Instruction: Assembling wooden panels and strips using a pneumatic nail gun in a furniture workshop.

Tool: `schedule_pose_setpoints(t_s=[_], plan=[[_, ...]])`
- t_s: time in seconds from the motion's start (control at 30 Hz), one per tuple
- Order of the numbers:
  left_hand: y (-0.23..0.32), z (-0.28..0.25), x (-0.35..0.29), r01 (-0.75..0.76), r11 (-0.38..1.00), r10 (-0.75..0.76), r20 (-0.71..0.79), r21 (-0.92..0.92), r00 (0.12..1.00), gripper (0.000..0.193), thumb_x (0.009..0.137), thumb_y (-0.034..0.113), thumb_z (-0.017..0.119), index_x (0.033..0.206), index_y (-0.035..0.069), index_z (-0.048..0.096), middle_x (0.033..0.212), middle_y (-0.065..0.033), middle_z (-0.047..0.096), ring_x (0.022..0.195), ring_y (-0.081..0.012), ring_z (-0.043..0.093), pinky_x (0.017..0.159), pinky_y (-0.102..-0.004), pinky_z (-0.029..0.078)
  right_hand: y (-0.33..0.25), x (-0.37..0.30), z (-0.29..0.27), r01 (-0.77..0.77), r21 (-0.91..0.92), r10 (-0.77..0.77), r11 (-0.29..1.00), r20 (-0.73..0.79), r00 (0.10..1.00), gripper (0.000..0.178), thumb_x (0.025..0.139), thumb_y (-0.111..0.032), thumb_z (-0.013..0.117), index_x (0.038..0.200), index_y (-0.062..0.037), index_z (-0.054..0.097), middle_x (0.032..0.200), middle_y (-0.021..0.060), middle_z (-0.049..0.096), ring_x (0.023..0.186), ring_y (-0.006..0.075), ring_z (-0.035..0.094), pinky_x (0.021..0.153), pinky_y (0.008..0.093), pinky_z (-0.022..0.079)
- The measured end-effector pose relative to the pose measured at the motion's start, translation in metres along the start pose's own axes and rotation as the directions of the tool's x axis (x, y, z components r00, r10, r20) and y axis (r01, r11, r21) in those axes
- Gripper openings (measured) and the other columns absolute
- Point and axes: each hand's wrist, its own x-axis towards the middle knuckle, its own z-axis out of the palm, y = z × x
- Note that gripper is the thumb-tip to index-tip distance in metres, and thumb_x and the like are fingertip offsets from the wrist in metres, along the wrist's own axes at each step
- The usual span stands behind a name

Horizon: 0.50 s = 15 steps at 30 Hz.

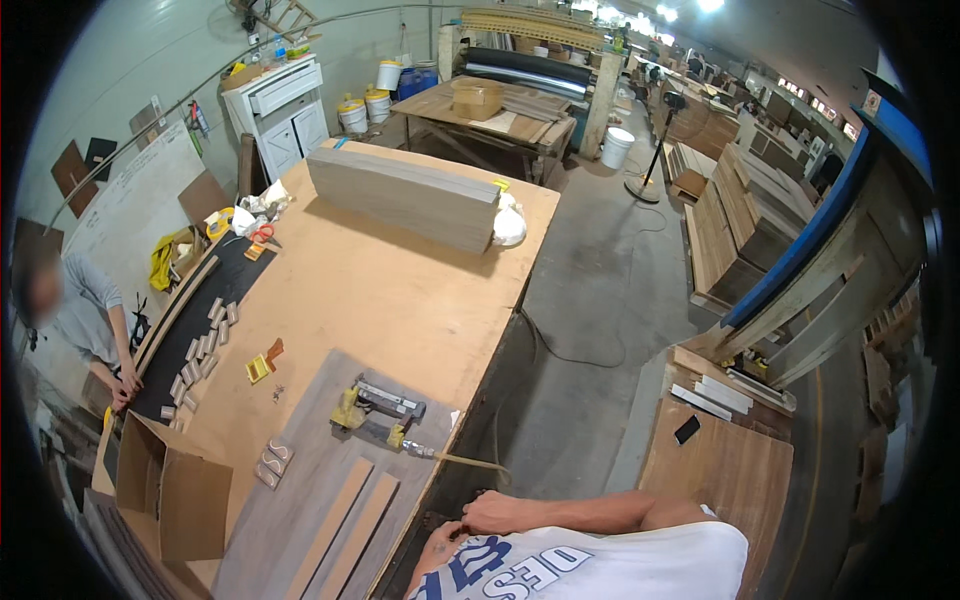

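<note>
At the table's near right edge my right hand [487,512] curls closed beside my left hand [441,543]. Both hands are close together in front of my shirt, fingers bent inward; whatever they hold, if anything, is hidden. Nearest to them lies a pneumatic nail gun [380,410], wrapped in yellow tape, on its side with an air hose [470,461] running off the table edge. Under it is a grey wood-grain panel [345,395]. Two narrow wooden strips [345,530] lie side by side on that panel, with small curved wooden pieces [273,464] beside it.
A long grey board stack [400,195] stands across the table's far end. Several small wood blocks [200,350] lie at left, near a co-worker's hands [125,388]. An open cardboard box [175,490] sits at the near left. A phone [687,430] rests on a wooden board to the right.
</note>
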Motion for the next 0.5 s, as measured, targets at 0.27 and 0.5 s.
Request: schedule_pose_setpoints(t_s=[0.27,0.5], plan=[[0.001,0.007,0.004,-0.079,0.997,0.077,-0.054,-0.023,0.996,0.026,0.091,0.018,0.068,0.109,-0.001,0.068,0.097,-0.0195,0.072,0.081,-0.025,0.07,0.073,-0.0339,0.052,0.017,-0.016,-0.01,-0.038,0.258,0.011,0.965,0.105,0.994,0.042,0.094,-0.039,0.057,0.108,-0.0015,0.068,0.099,0.0244,0.07,0.092,0.0433,0.067,0.076,0.0502,0.052],[0.027,0.006,-0.003,-0.139,0.98,0.158,-0.135,0.142,0.978,0.023,0.09,0.014,0.062,0.11,0.001,0.066,0.1,-0.0199,0.065,0.093,-0.0368,0.066,0.083,-0.0411,0.051,0.025,-0.016,-0.005,-0.094,0.509,0.065,0.855,0.075,0.995,0.044,0.083,-0.037,0.069,0.105,0.0013,0.068,0.1,0.024,0.07,0.095,0.0378,0.068,0.081,0.0442,0.052]])
